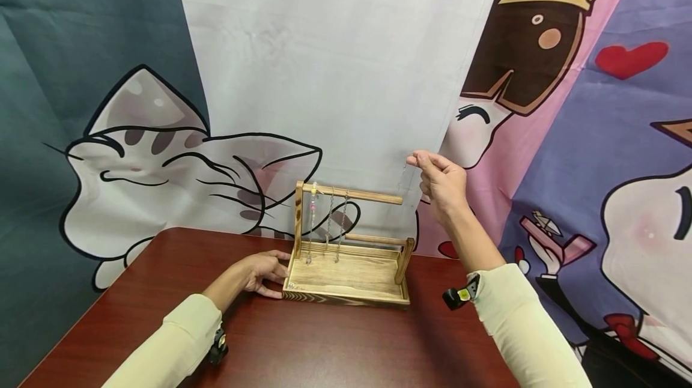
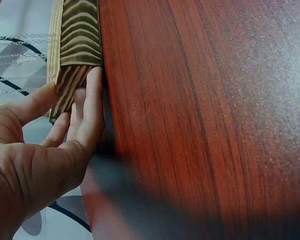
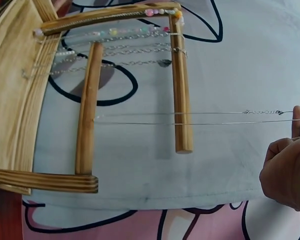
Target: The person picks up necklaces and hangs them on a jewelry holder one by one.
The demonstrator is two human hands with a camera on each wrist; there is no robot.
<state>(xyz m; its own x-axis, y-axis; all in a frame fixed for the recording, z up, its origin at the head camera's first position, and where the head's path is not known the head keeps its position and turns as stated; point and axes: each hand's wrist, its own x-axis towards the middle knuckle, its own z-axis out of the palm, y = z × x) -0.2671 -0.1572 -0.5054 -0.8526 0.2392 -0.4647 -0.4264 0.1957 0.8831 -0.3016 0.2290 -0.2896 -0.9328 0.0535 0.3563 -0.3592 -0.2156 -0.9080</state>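
A wooden jewelry stand [image 1: 346,303] has a shallow tray base, an upper rod [image 1: 373,196] and a lower rod [image 1: 378,238]. My left hand [image 1: 265,272] holds the left end of its base, thumb at the rim and fingers along the end wall. Raised beyond the upper rod's free right end, my right hand [image 1: 444,182] pinches a thin silver necklace [image 3: 262,112] between thumb and finger. The necklace hangs as a narrow loop that crosses the upper rod in the right wrist view. A beaded necklace [image 1: 312,205] and silver chains [image 1: 331,220] hang from the upper rod's left part.
The stand rests near the back of a reddish-brown table [image 1: 303,346]. Close behind it hangs a printed cloth [image 1: 346,75] with cartoon animals. A small shiny piece [image 1: 291,285] lies in the tray's front left corner.
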